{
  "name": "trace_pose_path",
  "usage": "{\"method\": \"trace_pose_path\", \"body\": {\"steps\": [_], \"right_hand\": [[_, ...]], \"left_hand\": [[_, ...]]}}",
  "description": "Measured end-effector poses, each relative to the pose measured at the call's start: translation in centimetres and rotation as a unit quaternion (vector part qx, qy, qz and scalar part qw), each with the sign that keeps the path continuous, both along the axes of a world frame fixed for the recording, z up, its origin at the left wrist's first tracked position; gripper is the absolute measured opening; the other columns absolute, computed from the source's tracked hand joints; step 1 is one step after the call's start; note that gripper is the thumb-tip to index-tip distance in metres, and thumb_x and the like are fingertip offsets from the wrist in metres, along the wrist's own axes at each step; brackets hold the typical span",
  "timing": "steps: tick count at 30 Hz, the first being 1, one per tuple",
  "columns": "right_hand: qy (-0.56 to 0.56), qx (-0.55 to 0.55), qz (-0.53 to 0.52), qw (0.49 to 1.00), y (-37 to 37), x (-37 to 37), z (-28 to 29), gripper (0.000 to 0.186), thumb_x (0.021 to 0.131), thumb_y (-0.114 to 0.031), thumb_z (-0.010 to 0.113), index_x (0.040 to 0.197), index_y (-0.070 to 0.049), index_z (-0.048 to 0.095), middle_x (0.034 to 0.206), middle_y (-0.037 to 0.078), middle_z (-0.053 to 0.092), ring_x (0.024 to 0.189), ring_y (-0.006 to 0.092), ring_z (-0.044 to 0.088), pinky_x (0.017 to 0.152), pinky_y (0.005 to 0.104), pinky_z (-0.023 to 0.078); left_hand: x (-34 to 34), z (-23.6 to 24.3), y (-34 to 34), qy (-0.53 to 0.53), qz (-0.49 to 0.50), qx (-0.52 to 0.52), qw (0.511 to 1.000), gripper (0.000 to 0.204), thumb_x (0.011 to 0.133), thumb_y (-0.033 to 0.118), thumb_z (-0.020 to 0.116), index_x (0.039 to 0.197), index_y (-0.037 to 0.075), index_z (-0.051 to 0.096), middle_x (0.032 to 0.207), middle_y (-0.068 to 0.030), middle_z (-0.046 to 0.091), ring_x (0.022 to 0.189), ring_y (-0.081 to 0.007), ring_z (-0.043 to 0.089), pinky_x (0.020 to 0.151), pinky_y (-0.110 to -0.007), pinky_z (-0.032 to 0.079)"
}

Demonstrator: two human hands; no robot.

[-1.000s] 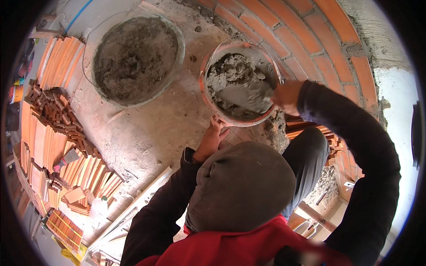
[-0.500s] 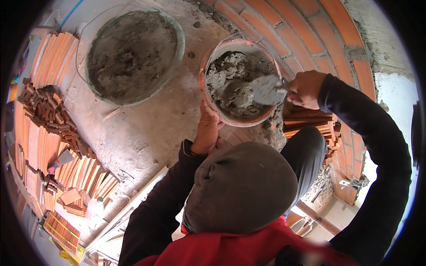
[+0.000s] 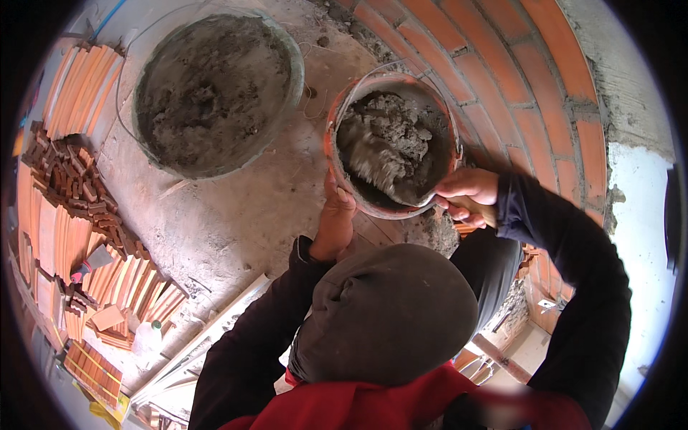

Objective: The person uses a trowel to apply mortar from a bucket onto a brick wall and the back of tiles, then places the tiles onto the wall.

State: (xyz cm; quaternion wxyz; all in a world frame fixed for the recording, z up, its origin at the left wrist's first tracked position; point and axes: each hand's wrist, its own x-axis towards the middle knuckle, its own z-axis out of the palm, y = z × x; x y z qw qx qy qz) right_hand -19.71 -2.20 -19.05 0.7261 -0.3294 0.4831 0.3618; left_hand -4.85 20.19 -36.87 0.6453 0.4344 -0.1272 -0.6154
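Landmark: orange bucket (image 3: 342, 175) of grey mortar, standing on the dusty floor (image 3: 236, 215) against the curved brick wall (image 3: 502, 79).

Largest first. Curved brick wall, orange courses with grey joints, wrapping round behind and right of the bucket, touching or nearly touching its far rim. Left of the bucket, well apart, stacks of orange tiles and brick offcuts (image 3: 79, 208). Up and left of the bucket, just beside it, a wider round tub (image 3: 215, 93) half full of drier grey mix. Below the bucket, a dark hood (image 3: 390, 312) blocking the view of the floor and the lap beneath. Then the bucket itself, upright, wire handle lying along its rim.

Left hand (image 3: 335, 222) pressed against the bucket's near outer wall, fingers together and curled along it. Right hand (image 3: 466, 193) at the bucket's lower right rim, fingers clamped round the trowel handle. Trowel (image 3: 390, 179) blade inside the bucket, sunk into the wet mortar (image 3: 394, 136), partly coated.
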Motion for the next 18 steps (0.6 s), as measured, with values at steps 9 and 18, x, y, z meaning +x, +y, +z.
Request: {"method": "trace_pose_path", "body": {"steps": [9,18], "right_hand": [[-0.055,0.033,-0.192,0.979,0.2,-4.7,6.1,0.041,0.102,-0.044,0.044,0.085,-0.007,0.051,0.060,0.006,0.048,0.034,0.0150,0.043,0.029,0.0292,0.035],[-0.074,-0.527,0.572,0.624,1.8,-0.2,2.5,0.035,0.100,-0.030,0.048,0.084,0.000,0.060,0.068,0.021,0.061,0.068,0.0429,0.063,0.066,0.0538,0.049]], "left_hand": [[0.2,0.2,-0.3,0.026,0.015,-0.036,0.999,0.083,0.096,0.063,0.039,0.157,0.019,0.002,0.153,-0.0112,0.029,0.139,-0.0260,0.035,0.112,-0.044,0.036],[0.2,-1.3,-0.1,-0.068,0.021,-0.032,0.997,0.074,0.103,0.047,0.040,0.155,0.006,0.008,0.153,-0.0086,0.031,0.139,-0.0197,0.032,0.114,-0.037,0.027]]}}
